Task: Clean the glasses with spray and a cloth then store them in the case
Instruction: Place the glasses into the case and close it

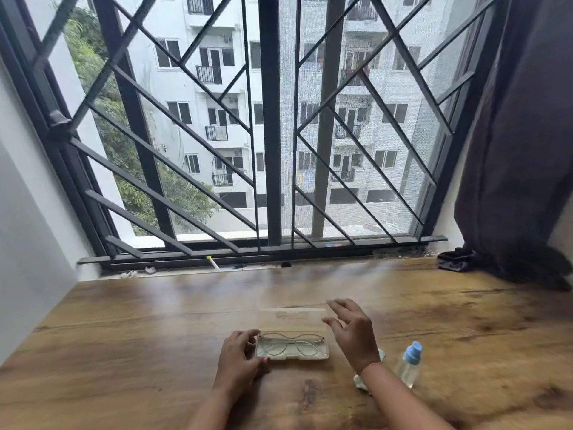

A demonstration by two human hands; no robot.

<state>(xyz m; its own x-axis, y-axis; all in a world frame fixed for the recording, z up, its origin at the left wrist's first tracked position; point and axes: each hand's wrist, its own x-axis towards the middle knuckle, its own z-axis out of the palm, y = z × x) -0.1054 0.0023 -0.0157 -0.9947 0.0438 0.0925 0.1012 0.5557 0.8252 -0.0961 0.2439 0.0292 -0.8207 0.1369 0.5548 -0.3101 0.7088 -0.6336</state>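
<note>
While the clear case [291, 349] sits open on the wooden worktop [124, 336], the glasses [291, 344] lie folded inside its bottom half. Its see-thru lid [294, 318] stands up at the back, toward the window [269, 119].

The left hand [238, 358] is at the left end of the case, fingers curled round that end and touching it. The right hand [352, 332] floats over the right end w/ fingers spread wide, holding nothing, fingertips near the lid's right corner. It looks a bit blurry.

A small spray bottle [409, 364] w/ a blue top stands just right of the right wrist. A bit of pale cloth [361, 381] peeks out under that arm, mostly hidden.

Lots of bare wood is free to the left of the case & behind it, up to the window ledge. The worktop's left edge meets a white wall [28, 228]. On the far right a dark curtain [521, 150] hangs down onto the back corner. Black bars cross the window.

The lid has some faint print, too blurry to read. Can't see any label on the bottle.
</note>
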